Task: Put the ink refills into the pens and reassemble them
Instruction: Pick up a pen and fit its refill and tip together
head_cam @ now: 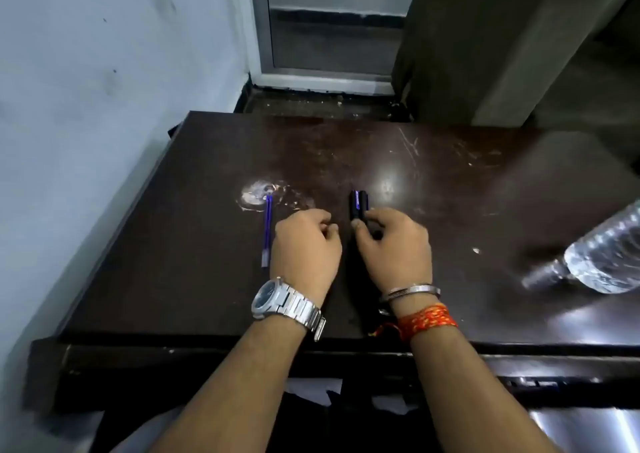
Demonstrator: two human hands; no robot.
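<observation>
Two blue ink refills lie side by side on the dark wooden table, running away from me, just left of my left hand. My left hand rests on the table with fingers curled and nothing visible in it. Two dark pen parts lie close together beyond my right hand. Its fingertips pinch the near end of the left dark part. Whether these parts are barrels or caps is hard to tell.
A clear plastic water bottle lies on its side at the table's right edge. A pale wall runs along the left. A window frame and dark curtain stand behind the table's far edge.
</observation>
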